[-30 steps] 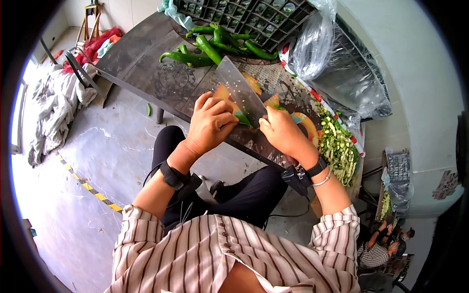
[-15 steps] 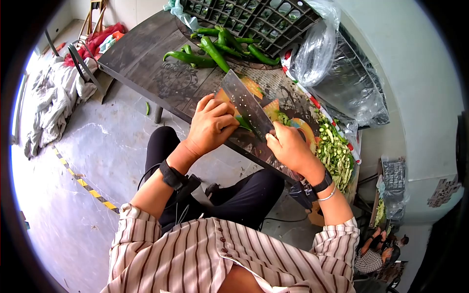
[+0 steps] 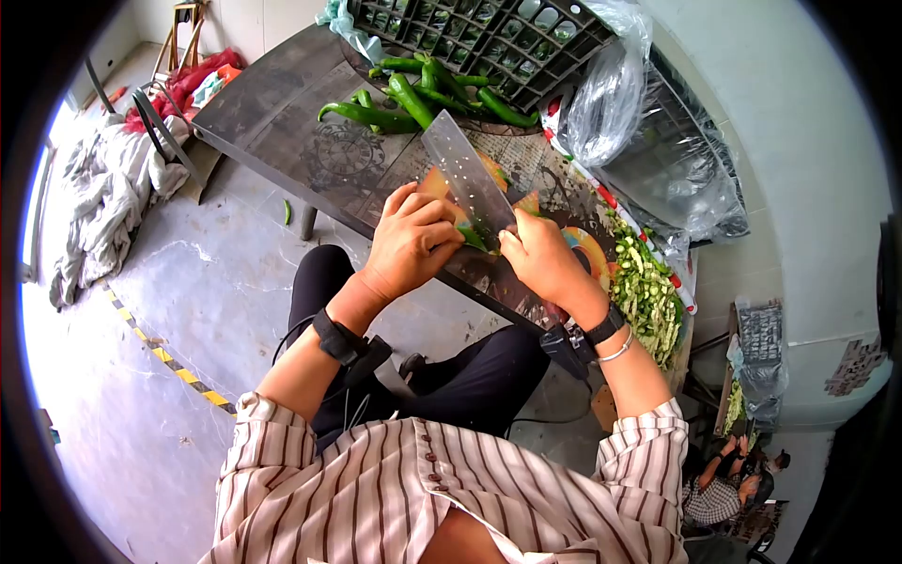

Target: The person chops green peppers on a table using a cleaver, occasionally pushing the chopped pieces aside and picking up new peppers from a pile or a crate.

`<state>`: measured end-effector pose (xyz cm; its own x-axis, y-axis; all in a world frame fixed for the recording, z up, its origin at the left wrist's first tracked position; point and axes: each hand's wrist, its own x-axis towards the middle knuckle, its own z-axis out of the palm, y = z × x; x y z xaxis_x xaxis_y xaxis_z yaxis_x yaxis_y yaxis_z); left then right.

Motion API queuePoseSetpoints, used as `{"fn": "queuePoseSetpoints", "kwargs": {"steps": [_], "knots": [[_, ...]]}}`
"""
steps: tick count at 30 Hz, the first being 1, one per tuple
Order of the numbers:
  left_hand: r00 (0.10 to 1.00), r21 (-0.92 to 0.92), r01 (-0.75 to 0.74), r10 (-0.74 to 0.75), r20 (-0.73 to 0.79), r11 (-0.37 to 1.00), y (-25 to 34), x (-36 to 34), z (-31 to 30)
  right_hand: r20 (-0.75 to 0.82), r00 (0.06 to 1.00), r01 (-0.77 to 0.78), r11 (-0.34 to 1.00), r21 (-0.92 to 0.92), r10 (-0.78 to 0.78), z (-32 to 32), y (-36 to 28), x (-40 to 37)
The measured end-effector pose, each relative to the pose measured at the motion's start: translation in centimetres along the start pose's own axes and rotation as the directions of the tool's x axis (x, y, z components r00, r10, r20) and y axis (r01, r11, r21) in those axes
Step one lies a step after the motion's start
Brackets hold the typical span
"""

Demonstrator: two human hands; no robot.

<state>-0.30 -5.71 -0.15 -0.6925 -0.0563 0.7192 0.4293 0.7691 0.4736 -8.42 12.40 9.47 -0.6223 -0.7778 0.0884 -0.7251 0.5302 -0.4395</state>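
My right hand (image 3: 548,254) is closed round the handle of a cleaver (image 3: 462,169), whose broad blade is flecked with pale seeds. Under its edge a green chili pepper (image 3: 472,237) lies on a colourful cutting board (image 3: 434,182). The fingers of my left hand (image 3: 413,235) are curled down on that pepper, close beside the blade. Whole green peppers (image 3: 423,89) are piled farther back on the dark table (image 3: 272,103). To the right of my right hand is a heap of chopped pepper pieces (image 3: 644,291).
A black plastic crate (image 3: 489,42) with green contents stands at the back of the table. Clear plastic bags (image 3: 648,141) lie at the right. A fallen pepper (image 3: 287,211) and crumpled cloth (image 3: 117,193) are on the floor. Another person (image 3: 719,493) is at lower right.
My right hand and the cleaver have shifted slightly left and toward the back. My left hand stays on the pepper, almost unmoved.
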Motion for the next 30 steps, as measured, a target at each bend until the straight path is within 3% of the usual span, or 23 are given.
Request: {"fn": "queuePoseSetpoints", "kwargs": {"steps": [5, 7, 17, 20, 27, 30], "knots": [[1.0, -0.028, 0.003, -0.003, 0.002, 1.0, 0.0, 0.0, 0.0, 0.001, 0.998, -0.061, 0.998, 0.004, 0.061, -1.9, -1.9, -1.2], [1.0, -0.027, -0.003, 0.003, -0.006, 1.0, 0.0, -0.1, 0.1, 0.084, 0.996, -0.03, 0.996, -0.081, 0.037, -2.4, -2.3, -1.5], [1.0, -0.001, 0.004, -0.004, 0.026, 1.0, 0.0, 0.1, -0.2, 0.187, 0.982, -0.024, 0.997, -0.073, 0.037, -1.7, -1.7, -0.9], [1.0, -0.013, 0.002, -0.002, 0.004, 1.0, 0.2, 0.1, -0.1, 0.071, 0.997, 0.043, 0.998, -0.041, -0.04, 0.2, -0.7, 0.3], [1.0, -0.003, -0.005, 0.005, -0.009, 1.0, 0.0, 0.0, 0.0, 0.034, 0.999, -0.038, 0.998, 0.043, 0.037, -0.3, -0.7, 0.6], [1.0, -0.023, 0.001, -0.001, -0.003, 1.0, 0.1, 0.0, -0.1, 0.031, 1.0, 0.007, 1.0, -0.006, -0.006, -1.3, -1.6, -0.5]]}}
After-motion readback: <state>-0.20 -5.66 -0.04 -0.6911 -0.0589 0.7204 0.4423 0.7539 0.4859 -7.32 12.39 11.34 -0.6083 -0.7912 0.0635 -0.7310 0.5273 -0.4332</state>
